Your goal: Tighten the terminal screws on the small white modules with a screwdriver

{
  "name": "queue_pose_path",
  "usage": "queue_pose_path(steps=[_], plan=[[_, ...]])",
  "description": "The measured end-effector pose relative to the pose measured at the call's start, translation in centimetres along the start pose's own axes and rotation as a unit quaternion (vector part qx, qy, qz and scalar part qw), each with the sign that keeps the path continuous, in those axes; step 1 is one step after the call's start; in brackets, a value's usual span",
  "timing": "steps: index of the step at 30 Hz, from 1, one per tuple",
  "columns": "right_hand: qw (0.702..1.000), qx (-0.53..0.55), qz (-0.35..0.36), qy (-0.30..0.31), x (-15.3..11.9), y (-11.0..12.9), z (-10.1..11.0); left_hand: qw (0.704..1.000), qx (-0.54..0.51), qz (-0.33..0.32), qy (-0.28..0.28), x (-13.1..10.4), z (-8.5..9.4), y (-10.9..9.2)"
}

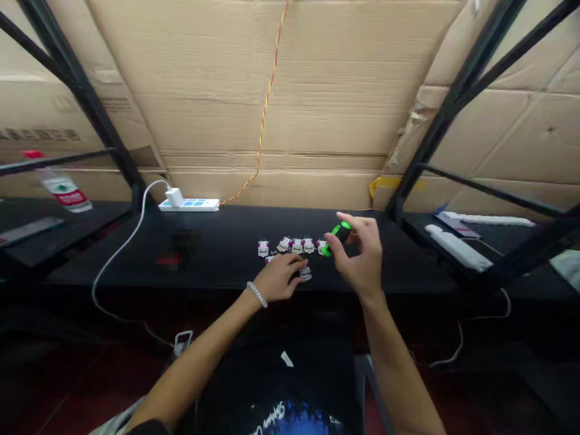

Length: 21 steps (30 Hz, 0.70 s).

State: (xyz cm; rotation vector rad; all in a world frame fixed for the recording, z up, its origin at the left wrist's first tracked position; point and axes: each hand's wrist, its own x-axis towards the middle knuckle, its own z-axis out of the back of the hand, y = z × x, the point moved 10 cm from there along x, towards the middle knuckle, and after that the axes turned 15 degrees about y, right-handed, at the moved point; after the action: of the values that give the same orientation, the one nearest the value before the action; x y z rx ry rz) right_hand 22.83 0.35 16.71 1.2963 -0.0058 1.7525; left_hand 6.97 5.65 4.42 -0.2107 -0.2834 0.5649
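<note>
My right hand (360,257) grips a green and black screwdriver (338,238), its handle tilted above the black table. My left hand (281,277), with a light bracelet at the wrist, rests low over the table, its fingers bent around the edge of a small white part (305,273); whether it pinches that part is too small to tell. Several small white and purple parts lie in a row behind the hands, among them one at the left end (263,248) and one in the middle (296,246). Another is partly hidden by my left hand.
A white power strip (189,205) with a plugged-in white cable (118,249) lies at the back left. A bottle (67,192) stands beyond the left black frame (97,115). White strips (458,248) lie at the right, behind the right frame.
</note>
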Motion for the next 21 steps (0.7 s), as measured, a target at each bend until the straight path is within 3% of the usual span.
queue_pose_path(steps=[5, 11, 16, 21], plan=[[0.993, 0.076, 0.032, 0.083, 0.0, 0.2, -1.2, 1.0, -0.003, -0.007, -0.001, 0.0, 0.0, -0.3], [1.0, 0.013, 0.009, 0.026, -0.2, 0.4, -0.4, 1.0, -0.006, -0.007, -0.002, 0.1, -0.1, -0.1], [0.995, 0.069, 0.033, 0.06, -0.2, 0.5, -1.2, 1.0, 0.0, 0.001, 0.001, -0.1, 0.1, 0.0], [0.999, 0.019, 0.032, 0.033, -0.1, 1.0, -0.6, 1.0, -0.004, 0.01, 0.008, 0.0, -0.1, 0.0]])
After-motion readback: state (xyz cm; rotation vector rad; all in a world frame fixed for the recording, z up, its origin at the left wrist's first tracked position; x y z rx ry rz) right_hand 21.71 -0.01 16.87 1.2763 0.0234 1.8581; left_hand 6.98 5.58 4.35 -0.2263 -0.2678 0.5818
